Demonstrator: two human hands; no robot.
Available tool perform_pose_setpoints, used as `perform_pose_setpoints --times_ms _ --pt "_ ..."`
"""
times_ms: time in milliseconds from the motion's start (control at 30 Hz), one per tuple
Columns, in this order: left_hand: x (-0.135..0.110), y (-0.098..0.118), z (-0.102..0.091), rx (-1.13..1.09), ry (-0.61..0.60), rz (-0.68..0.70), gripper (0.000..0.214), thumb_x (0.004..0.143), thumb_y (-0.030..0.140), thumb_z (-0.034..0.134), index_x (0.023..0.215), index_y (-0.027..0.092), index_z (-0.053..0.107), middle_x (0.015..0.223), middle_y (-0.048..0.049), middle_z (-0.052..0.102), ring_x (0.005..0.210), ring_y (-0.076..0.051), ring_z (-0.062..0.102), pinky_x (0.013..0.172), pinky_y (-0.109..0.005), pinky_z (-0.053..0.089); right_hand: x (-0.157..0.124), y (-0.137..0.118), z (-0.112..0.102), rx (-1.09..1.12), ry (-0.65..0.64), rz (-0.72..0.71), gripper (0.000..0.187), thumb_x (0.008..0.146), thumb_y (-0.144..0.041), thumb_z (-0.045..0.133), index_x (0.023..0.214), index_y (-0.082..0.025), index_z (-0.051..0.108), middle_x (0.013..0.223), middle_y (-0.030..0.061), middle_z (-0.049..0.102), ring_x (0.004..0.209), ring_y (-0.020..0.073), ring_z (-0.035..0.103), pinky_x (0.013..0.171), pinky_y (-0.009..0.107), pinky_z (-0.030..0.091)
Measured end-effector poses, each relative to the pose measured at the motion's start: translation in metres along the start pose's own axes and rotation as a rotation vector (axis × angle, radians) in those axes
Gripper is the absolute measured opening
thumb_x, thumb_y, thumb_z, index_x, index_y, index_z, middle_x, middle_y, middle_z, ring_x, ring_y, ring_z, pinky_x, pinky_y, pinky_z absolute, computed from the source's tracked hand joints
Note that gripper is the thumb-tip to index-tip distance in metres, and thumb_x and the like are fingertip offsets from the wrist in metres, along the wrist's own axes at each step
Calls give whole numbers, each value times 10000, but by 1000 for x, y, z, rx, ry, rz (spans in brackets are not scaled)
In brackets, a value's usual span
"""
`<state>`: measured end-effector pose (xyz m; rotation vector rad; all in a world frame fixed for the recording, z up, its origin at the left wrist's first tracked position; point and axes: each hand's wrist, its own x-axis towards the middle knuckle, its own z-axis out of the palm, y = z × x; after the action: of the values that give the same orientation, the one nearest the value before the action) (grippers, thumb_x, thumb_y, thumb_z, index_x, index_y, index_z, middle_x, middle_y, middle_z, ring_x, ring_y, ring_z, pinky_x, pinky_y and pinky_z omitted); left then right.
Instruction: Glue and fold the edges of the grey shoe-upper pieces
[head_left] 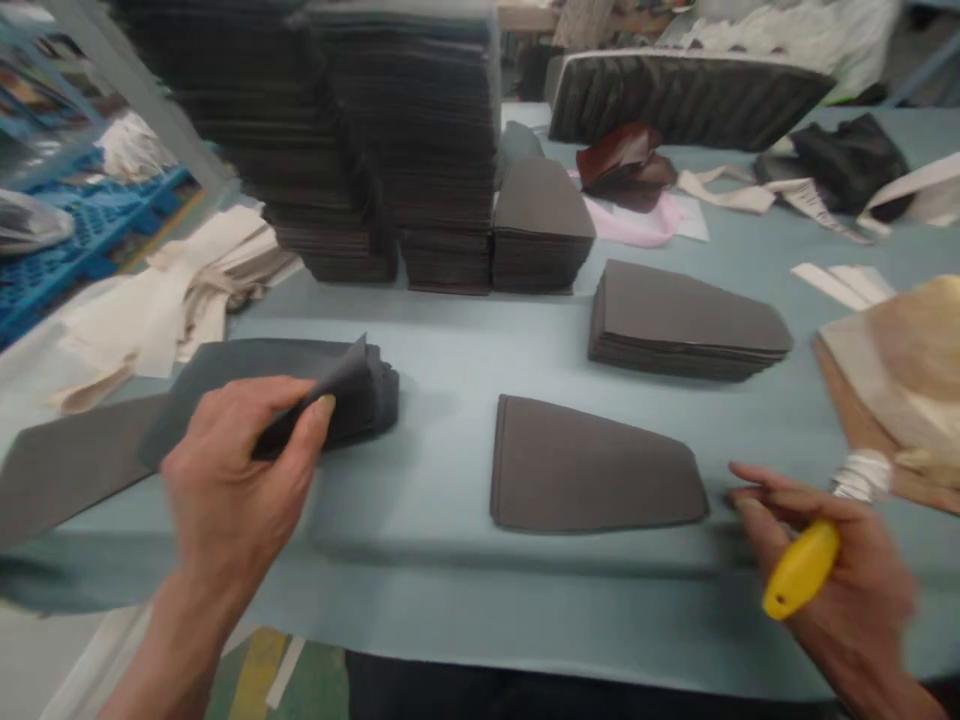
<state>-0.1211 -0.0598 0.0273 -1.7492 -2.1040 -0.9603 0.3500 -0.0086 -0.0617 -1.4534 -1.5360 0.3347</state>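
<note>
My left hand (240, 480) is closed, thumb and fingers pinching the lifted edge of a thin dark grey piece (349, 380). That piece curls up over a loose pile of dark pieces (262, 360), and another flat grey piece (75, 460) pokes out to the left. My right hand (832, 570) is closed around a tool with a yellow handle (802, 570); its working end cannot be made out, though white wrapping (862, 475) shows beside the fingers. Just left of its fingertips, apart from them, a tapered grey panel (596, 470) lies flat on the table.
A neat stack of grey panels (686, 315) stands behind the flat one. Tall dark stacks (420, 150) and a lower stack (541, 220) rise at the back. Cream strips (172, 290) lie left. A brown and cream bundle (900, 370) sits right on the blue-green table (450, 600).
</note>
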Motion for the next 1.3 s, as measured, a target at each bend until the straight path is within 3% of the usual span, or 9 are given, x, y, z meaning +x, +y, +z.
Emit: perform_pose_setpoints --times_ms 100,200,400,633,733,933,1033,1167,1300 --pt "-21 38 6 -72 42 1 137 1035 377 682 1138 305 738 1150 -42 789 1118 -296 754 1010 -536 606 -2 -29 -9 -110 3 -138 281 889 -438 837 955 -272 620 1017 121 874 796 281 861 655 389 695" --pt "-45 79 23 -208 44 99 195 1029 231 692 1192 338 692 1102 0 786 1067 -234 758 978 -465 632 -8 -73 -7 -162 -81 -248 218 963 -369 790 993 -265 601 1064 106 873 766 212 844 679 334 683" --pt "-78 123 62 -405 31 97 237 998 100 693 1165 268 678 1053 -25 779 995 -199 741 932 -384 617 -11 -138 34 -15 -307 -255 243 1022 -471 711 1028 -272 572 1029 60 866 890 200 870 723 278 707" --pt "-85 126 73 -450 81 119 179 980 85 720 1106 211 694 1016 -24 782 972 -171 729 928 -328 599 -7 -156 71 125 -296 -43 387 889 -513 826 981 -285 526 994 1 838 758 159 822 645 265 669" --pt "-86 127 75 -452 69 108 178 983 83 718 1112 203 693 1021 -30 783 980 -172 728 932 -330 602 -6 -165 79 151 -299 -43 303 916 -400 803 965 -282 528 928 -40 803 745 137 804 645 233 636" --pt "-89 122 70 -446 -11 96 202 1026 228 715 1222 188 687 1113 -71 775 1086 -211 723 1015 -385 609 -3 -169 93 176 -273 -171 220 993 -170 676 922 -273 495 629 -142 502 441 34 466 468 137 427" --pt "-91 104 64 -386 -23 65 290 1044 289 690 1309 174 666 1196 -107 766 1166 -244 714 1071 -420 595 4 -166 89 138 -241 -214 224 978 -136 676 934 -266 499 642 -144 478 444 19 434 472 127 407" --pt "-92 78 61 -204 -5 -9 314 1012 207 724 1322 190 672 1226 -116 770 1189 -260 713 1102 -439 572 15 -159 74 51 -202 -217 233 955 -154 707 905 -258 505 617 -142 463 417 29 395 423 168 343" --pt "-90 72 62 -200 -53 12 308 1009 192 725 1313 183 673 1221 -123 775 1183 -281 711 1097 -465 557 21 -142 61 -16 -147 -185 218 942 -203 723 881 -262 521 604 -124 458 428 63 391 432 217 353"
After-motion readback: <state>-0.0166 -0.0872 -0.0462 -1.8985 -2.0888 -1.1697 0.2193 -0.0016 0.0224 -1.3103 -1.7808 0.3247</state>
